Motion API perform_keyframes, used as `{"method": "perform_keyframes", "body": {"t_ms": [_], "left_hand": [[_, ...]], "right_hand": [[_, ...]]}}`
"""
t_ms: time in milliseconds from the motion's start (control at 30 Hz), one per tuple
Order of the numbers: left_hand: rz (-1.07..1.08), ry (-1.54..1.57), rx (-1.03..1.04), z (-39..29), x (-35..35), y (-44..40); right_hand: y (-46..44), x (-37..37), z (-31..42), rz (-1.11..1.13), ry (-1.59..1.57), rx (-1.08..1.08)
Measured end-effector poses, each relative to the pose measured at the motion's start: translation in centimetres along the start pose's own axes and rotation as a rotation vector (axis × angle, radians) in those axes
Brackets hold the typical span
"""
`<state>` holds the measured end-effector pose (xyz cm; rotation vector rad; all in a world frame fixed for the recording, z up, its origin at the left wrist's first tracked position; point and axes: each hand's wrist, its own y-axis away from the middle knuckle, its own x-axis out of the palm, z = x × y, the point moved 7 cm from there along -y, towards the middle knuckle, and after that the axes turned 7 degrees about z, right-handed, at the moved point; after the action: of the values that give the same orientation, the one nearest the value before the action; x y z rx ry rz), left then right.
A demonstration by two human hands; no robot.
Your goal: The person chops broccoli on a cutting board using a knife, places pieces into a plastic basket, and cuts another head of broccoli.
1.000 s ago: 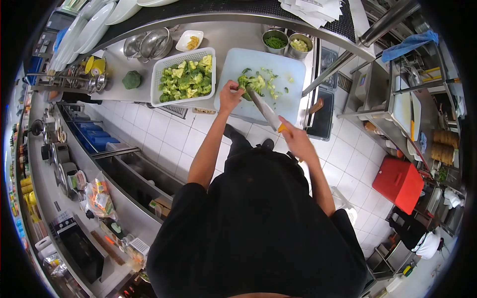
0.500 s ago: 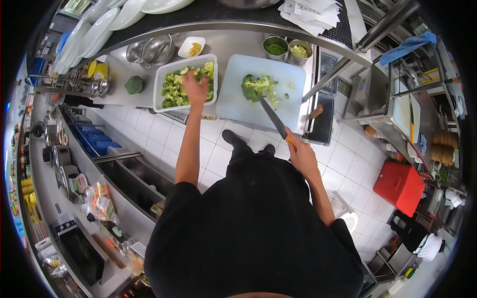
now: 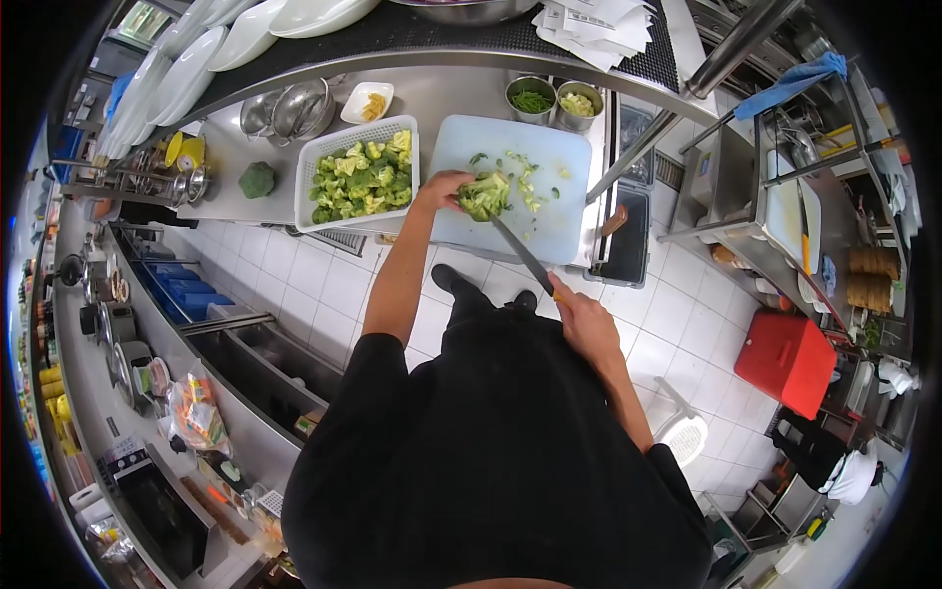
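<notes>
My left hand (image 3: 446, 189) grips a broccoli head (image 3: 485, 196) above the left part of a pale blue cutting board (image 3: 559, 231). A kitchen knife (image 3: 526, 257) with a yellow handle is in my right hand (image 3: 589, 322), its blade pointing up and left with the tip at the broccoli's lower edge. Small cut broccoli bits (image 3: 528, 185) lie scattered on the board. Left of it stands a white perforated basket (image 3: 304, 187) holding many broccoli florets (image 3: 361, 182).
Another broccoli head (image 3: 257, 180) rests on the steel counter beyond the basket. Metal tubs of green slices (image 3: 533, 100) and pale pieces (image 3: 577, 101) stand behind the board, near a small white dish (image 3: 357, 105). A shelf edge (image 3: 432, 57) overhangs the counter; a metal post (image 3: 638, 152) slants at right.
My left hand has moved right from the basket to the broccoli on the board and taken hold of it. The broccoli has shifted left and down. My right hand still holds the knife.
</notes>
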<state>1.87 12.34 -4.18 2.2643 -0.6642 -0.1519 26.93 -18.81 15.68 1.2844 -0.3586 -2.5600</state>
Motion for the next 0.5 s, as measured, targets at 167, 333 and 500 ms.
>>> {"method": "perform_keyframes", "body": {"t_ms": [167, 333, 500], "left_hand": [[-0.363, 0.147, 0.34, -1.0, 0.8, 4.1], [-0.598, -0.122, 0.653, -0.8, 1.9, 4.6], [-0.739, -0.329, 0.813, -1.7, 2.8, 5.3]], "right_hand": [[1.1, -2.4, 1.5, -0.095, 0.03, 0.036], [-1.9, -1.3, 1.6, -0.172, 0.105, -0.033], [-4.6, -0.3, 1.7, -0.173, 0.174, -0.053]]}}
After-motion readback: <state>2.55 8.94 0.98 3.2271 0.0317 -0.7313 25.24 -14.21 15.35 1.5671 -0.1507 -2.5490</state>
